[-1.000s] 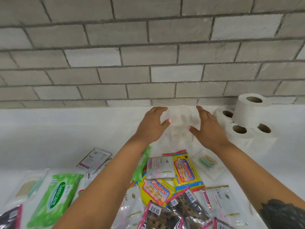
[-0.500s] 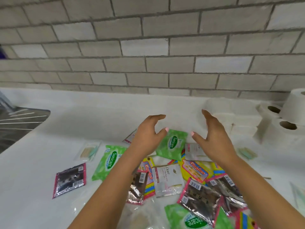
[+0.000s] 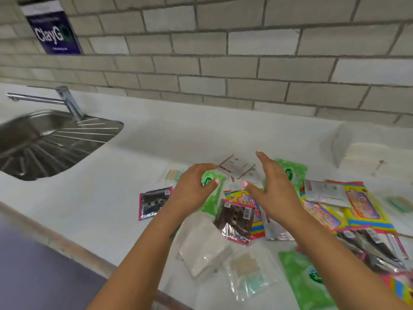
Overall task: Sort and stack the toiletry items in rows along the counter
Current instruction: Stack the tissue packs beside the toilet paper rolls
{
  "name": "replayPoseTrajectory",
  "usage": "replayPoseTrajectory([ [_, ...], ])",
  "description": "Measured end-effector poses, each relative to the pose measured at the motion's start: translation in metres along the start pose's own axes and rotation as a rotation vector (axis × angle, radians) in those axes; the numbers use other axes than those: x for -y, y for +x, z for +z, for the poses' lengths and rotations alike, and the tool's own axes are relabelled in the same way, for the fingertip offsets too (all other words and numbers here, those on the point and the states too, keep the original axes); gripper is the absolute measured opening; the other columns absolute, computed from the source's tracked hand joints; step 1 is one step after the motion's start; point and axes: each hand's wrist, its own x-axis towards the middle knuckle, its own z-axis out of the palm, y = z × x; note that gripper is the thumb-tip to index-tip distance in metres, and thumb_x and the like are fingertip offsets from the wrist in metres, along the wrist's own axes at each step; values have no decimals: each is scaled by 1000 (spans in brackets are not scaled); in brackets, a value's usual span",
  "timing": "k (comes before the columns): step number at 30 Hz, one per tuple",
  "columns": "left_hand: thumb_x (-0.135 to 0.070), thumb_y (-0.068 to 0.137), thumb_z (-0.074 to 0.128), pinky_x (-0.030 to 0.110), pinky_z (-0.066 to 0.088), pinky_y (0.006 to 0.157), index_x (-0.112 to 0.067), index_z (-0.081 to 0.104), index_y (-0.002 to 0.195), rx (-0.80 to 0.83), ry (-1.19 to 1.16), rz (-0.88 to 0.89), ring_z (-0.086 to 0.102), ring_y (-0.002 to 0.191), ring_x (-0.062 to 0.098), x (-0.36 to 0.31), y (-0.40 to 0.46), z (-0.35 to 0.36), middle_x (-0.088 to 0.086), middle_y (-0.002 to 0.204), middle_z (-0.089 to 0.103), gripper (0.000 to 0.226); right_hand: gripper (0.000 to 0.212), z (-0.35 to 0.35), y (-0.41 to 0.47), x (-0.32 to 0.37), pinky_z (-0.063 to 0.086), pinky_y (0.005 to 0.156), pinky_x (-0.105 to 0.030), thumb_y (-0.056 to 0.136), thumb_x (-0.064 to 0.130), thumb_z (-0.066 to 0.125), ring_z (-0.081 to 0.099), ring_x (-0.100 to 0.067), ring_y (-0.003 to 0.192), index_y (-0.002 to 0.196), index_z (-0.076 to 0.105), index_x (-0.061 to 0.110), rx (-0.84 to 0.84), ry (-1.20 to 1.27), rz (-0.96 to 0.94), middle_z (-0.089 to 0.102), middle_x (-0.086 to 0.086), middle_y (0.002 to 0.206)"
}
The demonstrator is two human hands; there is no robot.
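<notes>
Left hand [image 3: 192,189] and right hand [image 3: 273,191] hover spread, palms facing, holding nothing. Packets [image 3: 321,211] lie scattered beneath and right of them on the table [image 3: 111,209]. Sink [image 3: 44,144] lies far left.

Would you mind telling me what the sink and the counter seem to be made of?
Sink: likely stainless steel, brushed grey, with pressed drainer ridges and soft reflections. Counter: smooth white, faintly glossy, seamless; perhaps solid surface or laminate, unclear which.

A kitchen: steel sink [image 3: 51,144], faucet [image 3: 67,101], white counter [image 3: 178,135].
</notes>
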Motion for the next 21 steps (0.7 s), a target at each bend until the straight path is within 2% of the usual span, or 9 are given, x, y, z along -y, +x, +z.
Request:
replayPoseTrajectory([
  [3, -30, 90, 60, 16, 31, 94, -24, 55, 127, 18, -19, -32, 48, 123, 12, 16, -14, -1, -3, 132, 53, 37, 75, 15, -9, 12, 22, 99, -18, 88, 32, 62, 28, -15, 136, 148, 19, 24, 17, 18, -6, 30, 1, 150],
  [7, -31, 91, 58, 25, 34, 100, -25, 54, 129, 27, -26, -76, 47, 125, 14, 31, -34, 0, -2, 135, 51, 39, 75, 28, -25, 24, 28, 105, -27, 86, 31, 63, 28, -15, 136, 148, 21, 25, 44, 50, 1, 32, 2, 149],
  [10, -28, 90, 59, 26, 35, 101, -21, 51, 131, -9, -32, -128, 46, 126, 17, 38, -51, -1, 1, 136, 51, 42, 72, 33, -39, 33, 26, 101, -22, 86, 30, 64, 30, -14, 135, 147, 24, 25, 85, 87, -24, 33, 2, 148],
  [12, -28, 89, 61, 28, 33, 106, -18, 47, 135, -56, -39, -172, 43, 130, 19, 46, -62, 0, 3, 139, 48, 49, 71, 36, -48, 35, 26, 100, -19, 87, 30, 63, 31, -12, 133, 146, 25, 25, 139, 94, -44, 33, 3, 147],
  [13, -32, 87, 62, 33, 32, 110, -17, 46, 135, -89, -55, -195, 41, 131, 20, 50, -67, 1, 4, 140, 47, 53, 70, 37, -52, 37, 26, 98, -17, 86, 31, 63, 32, -11, 132, 146, 26, 25, 174, 95, -54, 34, 3, 146],
  [15, -40, 82, 63, 42, 35, 108, -15, 47, 134, -156, -92, -245, 43, 128, 23, 57, -79, 6, 7, 137, 48, 60, 71, 39, -63, 39, 26, 100, -18, 85, 33, 65, 32, -10, 132, 145, 29, 27, 251, 103, -76, 34, 3, 145],
  [18, -31, 85, 62, 44, 35, 107, -13, 44, 135, -190, -91, -343, 43, 126, 28, 62, -93, 14, 9, 137, 47, 56, 85, 47, -80, 39, 26, 108, -24, 74, 39, 75, 26, -12, 136, 144, 28, 31, 384, 101, -96, 29, 3, 147],
  [21, -33, 89, 56, 47, 36, 105, -12, 42, 136, -166, -119, -410, 48, 121, 32, 62, -103, 20, 11, 133, 53, 54, 100, 57, -91, 38, 23, 113, -30, 64, 40, 82, 18, -14, 141, 145, 23, 37, 497, 31, -89, 18, 0, 153],
])
